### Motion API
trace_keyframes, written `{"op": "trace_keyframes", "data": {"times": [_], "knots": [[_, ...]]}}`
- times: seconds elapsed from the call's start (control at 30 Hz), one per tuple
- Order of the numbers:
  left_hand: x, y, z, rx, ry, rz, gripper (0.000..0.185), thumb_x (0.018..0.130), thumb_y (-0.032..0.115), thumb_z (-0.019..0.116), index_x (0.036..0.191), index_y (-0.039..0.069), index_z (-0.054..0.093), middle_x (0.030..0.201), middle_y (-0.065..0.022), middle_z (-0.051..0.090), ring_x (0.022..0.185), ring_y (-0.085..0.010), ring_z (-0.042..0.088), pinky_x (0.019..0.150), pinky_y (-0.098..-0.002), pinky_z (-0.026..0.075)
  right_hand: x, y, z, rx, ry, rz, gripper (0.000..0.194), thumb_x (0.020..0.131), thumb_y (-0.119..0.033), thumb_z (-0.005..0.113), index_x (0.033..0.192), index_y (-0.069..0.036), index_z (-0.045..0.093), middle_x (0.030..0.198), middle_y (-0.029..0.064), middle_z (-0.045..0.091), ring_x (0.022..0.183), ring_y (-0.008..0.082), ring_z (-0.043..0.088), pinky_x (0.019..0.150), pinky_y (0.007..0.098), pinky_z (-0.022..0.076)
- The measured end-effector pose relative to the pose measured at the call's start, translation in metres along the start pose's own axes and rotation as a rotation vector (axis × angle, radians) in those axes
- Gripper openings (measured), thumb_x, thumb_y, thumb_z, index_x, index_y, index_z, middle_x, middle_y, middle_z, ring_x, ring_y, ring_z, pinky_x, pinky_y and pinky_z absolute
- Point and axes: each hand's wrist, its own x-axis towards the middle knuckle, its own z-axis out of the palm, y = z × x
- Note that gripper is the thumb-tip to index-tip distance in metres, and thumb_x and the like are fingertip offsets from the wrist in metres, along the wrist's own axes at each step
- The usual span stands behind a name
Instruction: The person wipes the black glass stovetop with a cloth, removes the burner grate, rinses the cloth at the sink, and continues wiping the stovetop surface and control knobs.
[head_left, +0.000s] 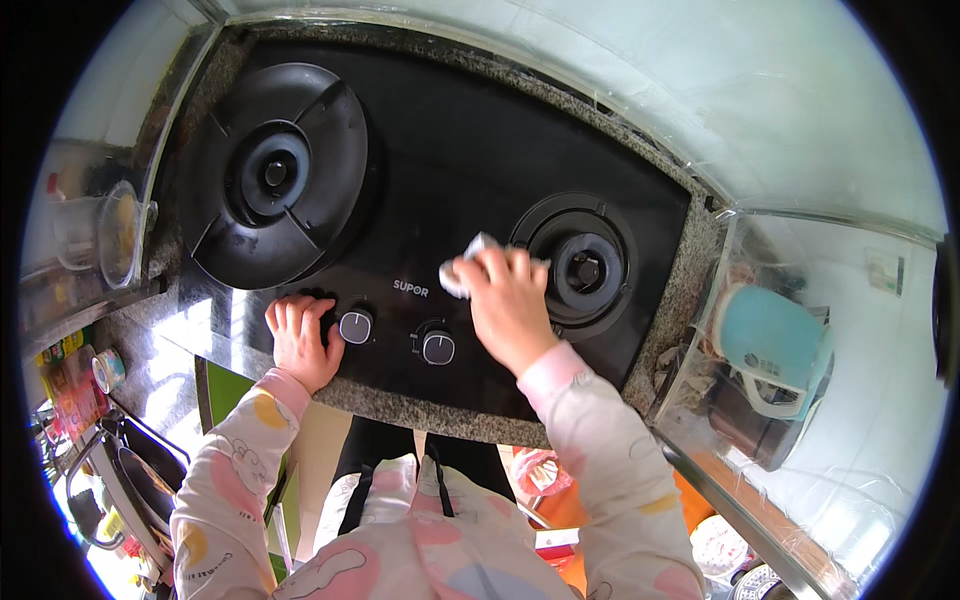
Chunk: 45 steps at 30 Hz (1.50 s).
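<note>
A black Supor gas cooktop (450, 165) lies before me. My right hand (510, 300) grips a crumpled white cloth or wipe (454, 279) against the glass, just left of the right burner (587, 271). Near the cooktop's front edge, my left hand (304, 337) rests with bent fingers on the surface and seems to hold nothing. Beside it is the left control knob (355, 327); the other knob (438, 348) sits between my hands. The left burner (276, 172) has a wide black ring around it.
Speckled granite counter (450, 424) borders the cooktop. Clear panels (832, 232) stand behind and at both sides. Beyond the right panel is a turquoise container (772, 341). Pans (146, 465) and a small tub (109, 370) are at the lower left.
</note>
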Motion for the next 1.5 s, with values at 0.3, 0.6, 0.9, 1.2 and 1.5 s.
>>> {"op": "trace_keyframes", "data": {"times": [0.3,0.6,0.9,1.2,1.5], "knots": [[-0.001,0.000,0.000,0.003,0.021,0.029,0.048,0.076,0.010,0.072,0.122,0.007,0.060,0.117,-0.0140,0.057,0.113,-0.0355,0.055,0.106,-0.0553,0.037,-0.138,-0.001,-0.059,0.242,-0.748,0.295,0.029,0.082,-0.007,0.070,0.109,-0.018,0.069,0.114,0.0057,0.060,0.104,0.0349,0.055,0.088,0.0503,0.0454],[-0.003,-0.003,0.001,0.012,-0.007,0.033,0.047,0.077,0.010,0.071,0.123,0.007,0.059,0.118,-0.0138,0.057,0.114,-0.0351,0.054,0.107,-0.0562,0.036,-0.034,-0.010,0.009,-0.057,0.087,0.118,0.033,0.090,-0.009,0.063,0.119,-0.023,0.069,0.114,0.0008,0.061,0.107,0.0300,0.057,0.095,0.0481,0.0441],[-0.001,-0.001,0.003,-0.002,0.013,0.025,0.047,0.076,0.009,0.070,0.122,0.007,0.060,0.116,-0.0138,0.057,0.113,-0.0360,0.054,0.107,-0.0562,0.036,-0.177,0.045,-0.069,0.576,-0.022,0.793,0.043,0.079,0.006,0.062,0.118,-0.009,0.070,0.117,0.0106,0.061,0.112,0.0380,0.056,0.099,0.0470,0.0475],[-0.001,-0.001,0.002,0.014,0.019,0.035,0.046,0.077,0.009,0.070,0.121,0.007,0.060,0.114,-0.0139,0.057,0.111,-0.0359,0.054,0.106,-0.0552,0.037,0.000,0.095,-0.068,-0.028,0.290,0.246,0.040,0.085,0.004,0.066,0.123,-0.009,0.069,0.114,0.0115,0.064,0.104,0.0370,0.057,0.092,0.0465,0.0471],[-0.001,-0.002,0.002,0.024,0.003,0.024,0.046,0.078,0.010,0.070,0.122,0.007,0.060,0.116,-0.0142,0.057,0.113,-0.0362,0.053,0.107,-0.0545,0.035,-0.071,0.065,-0.073,0.017,0.015,0.122,0.024,0.086,-0.005,0.064,0.106,-0.015,0.073,0.107,-0.0018,0.064,0.105,0.0258,0.058,0.089,0.0427,0.0402]]}}
